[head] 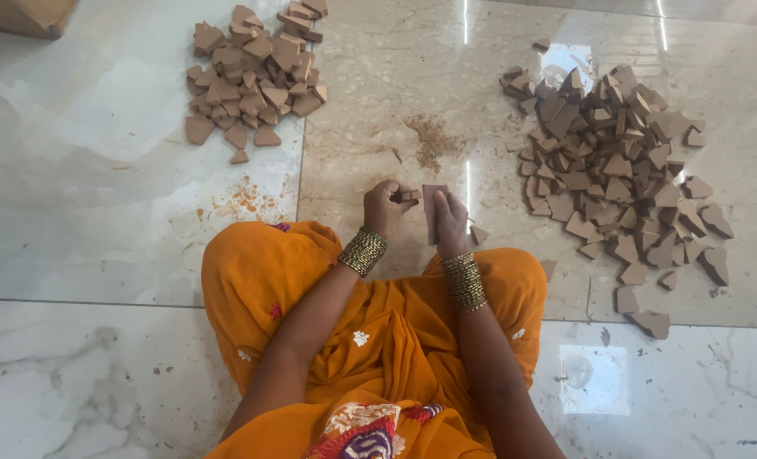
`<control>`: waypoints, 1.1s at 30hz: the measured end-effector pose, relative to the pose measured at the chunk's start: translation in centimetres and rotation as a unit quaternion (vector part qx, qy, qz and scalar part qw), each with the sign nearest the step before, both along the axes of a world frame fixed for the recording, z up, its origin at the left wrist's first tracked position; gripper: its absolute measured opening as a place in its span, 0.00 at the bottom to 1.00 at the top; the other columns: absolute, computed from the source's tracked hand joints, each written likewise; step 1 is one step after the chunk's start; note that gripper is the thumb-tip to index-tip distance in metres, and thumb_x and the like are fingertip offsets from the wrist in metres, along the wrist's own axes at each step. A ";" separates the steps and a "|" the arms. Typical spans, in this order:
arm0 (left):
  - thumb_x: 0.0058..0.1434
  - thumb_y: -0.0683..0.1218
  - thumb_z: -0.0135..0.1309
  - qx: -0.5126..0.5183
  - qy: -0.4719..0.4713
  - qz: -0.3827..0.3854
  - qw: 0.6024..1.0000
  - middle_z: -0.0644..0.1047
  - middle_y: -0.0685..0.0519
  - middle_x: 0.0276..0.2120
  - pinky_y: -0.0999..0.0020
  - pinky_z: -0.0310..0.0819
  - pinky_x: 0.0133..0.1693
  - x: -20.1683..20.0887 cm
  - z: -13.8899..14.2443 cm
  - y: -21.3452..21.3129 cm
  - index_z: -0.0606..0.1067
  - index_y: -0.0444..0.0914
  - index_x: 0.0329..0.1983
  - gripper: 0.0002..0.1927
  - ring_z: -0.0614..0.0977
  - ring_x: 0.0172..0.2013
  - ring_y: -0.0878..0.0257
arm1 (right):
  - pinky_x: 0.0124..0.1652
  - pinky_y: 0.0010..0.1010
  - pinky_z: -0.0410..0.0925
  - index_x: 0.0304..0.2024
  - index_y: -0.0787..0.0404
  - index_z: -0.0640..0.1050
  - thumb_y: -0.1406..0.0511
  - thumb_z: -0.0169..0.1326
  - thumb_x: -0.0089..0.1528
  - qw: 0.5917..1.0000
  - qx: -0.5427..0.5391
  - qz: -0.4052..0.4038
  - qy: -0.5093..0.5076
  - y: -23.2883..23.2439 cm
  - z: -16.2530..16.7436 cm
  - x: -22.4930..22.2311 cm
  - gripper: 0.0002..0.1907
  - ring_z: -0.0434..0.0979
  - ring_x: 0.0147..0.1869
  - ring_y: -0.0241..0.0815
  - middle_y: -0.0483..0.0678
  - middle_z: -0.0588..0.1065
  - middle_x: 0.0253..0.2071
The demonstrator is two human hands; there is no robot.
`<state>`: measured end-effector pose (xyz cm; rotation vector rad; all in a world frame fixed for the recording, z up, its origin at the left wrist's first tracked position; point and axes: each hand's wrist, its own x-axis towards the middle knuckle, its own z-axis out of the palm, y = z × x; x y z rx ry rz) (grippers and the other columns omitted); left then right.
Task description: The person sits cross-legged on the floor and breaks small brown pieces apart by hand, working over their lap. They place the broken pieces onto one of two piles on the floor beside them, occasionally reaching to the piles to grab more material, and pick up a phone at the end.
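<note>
Orange cloth (378, 340) covered the knees, close to the camera. Far left, a small pile of brown clay bits (255, 72) sat on the shiny floor (81, 170). Left hand (384, 210) was curled tight around a small clay piece (407, 195) — right hand (451, 223) pinched a flat brown card (433, 208), touching it. A big pile (620, 170) lay to the right. Rubbing gently, with the piece held steady, would probably work best — hard pushes might snap it.

orange sari (378, 340) with small white flower motifs, red and purple patterned border at the lap, stacked gold bangles on left wrist (362, 252) and right wrist (464, 283), bare forearms
</note>
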<state>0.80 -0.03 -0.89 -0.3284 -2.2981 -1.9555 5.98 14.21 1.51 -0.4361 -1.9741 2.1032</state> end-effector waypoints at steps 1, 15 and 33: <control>0.51 0.41 0.70 -0.026 0.018 0.010 0.999 0.81 0.52 0.29 0.71 0.79 0.35 0.0 -0.1 0.0 0.77 0.36 0.30 0.10 0.82 0.30 0.66 | 0.31 0.23 0.65 0.40 0.65 0.78 0.59 0.51 0.70 1.000 0.030 0.004 0.000 -0.3 0.0 0.1 0.14 0.69 0.32 0.27 0.39 0.74 0.31; 0.53 0.41 0.70 -0.047 0.038 0.081 0.995 0.81 0.53 0.26 0.70 0.79 0.32 -0.1 2.7 -0.2 0.78 0.38 0.32 0.10 0.81 0.27 0.65 | 0.33 0.28 0.74 0.47 0.60 0.80 0.59 0.51 0.66 0.978 0.021 -0.192 -0.073 3.6 1.0 -0.5 0.14 0.78 0.33 0.33 0.42 0.78 0.33; 0.63 0.47 0.53 -0.387 0.092 0.018 0.917 0.81 0.51 0.31 0.53 0.77 0.37 0.4 0.9 0.4 0.78 0.47 0.31 0.06 0.83 0.34 0.51 | 0.33 0.26 0.66 0.43 0.69 0.78 0.60 0.53 0.71 0.990 -0.024 -0.131 0.050 6.6 2.7 2.2 0.15 0.69 0.34 0.29 0.42 0.75 0.33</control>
